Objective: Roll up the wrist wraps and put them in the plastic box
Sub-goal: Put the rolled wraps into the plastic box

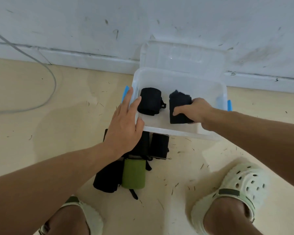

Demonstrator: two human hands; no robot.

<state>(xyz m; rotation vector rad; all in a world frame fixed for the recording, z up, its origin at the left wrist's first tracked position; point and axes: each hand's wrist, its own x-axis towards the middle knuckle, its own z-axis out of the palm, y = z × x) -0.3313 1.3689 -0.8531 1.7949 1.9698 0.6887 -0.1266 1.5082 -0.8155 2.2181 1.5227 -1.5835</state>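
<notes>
Pale green perforated foam clogs (234,187) sit nearest the camera, one on each foot, each with a dark green strap; they stand on a smooth cream floor (41,133) strewn with short dark fibres.

Between the feet and the box lies a small pile of wraps on the floor: an olive-green rolled wrap (133,173), cylindrical, matte fabric, with a black strap trailing from its near end; a black wrap (107,178) just to its left, soft and partly flattened; another black rolled wrap (159,147) beside the box's near wall.

Left hand (126,122) is released, fingers straight and together, palm down over the box's near-left corner; whether it touches the rim cannot be told.

Plastic box (168,131) is clear, rectangular, with rounded corners and blue latches at both short sides. Inside, on the left, a black rolled wrap in the box (149,102) lies on its side, a tight cylinder of woven fabric with a small loop at its right end. Right hand (193,109) reaches into the box and grips a second black wrap (178,109), blockier and fuzzy at its far edge, fingers curled over its top.

Beyond, the clear lid (182,53) leans against a scuffed white wall (92,22). A grey cable (49,77) curves along the floor at far left.
</notes>
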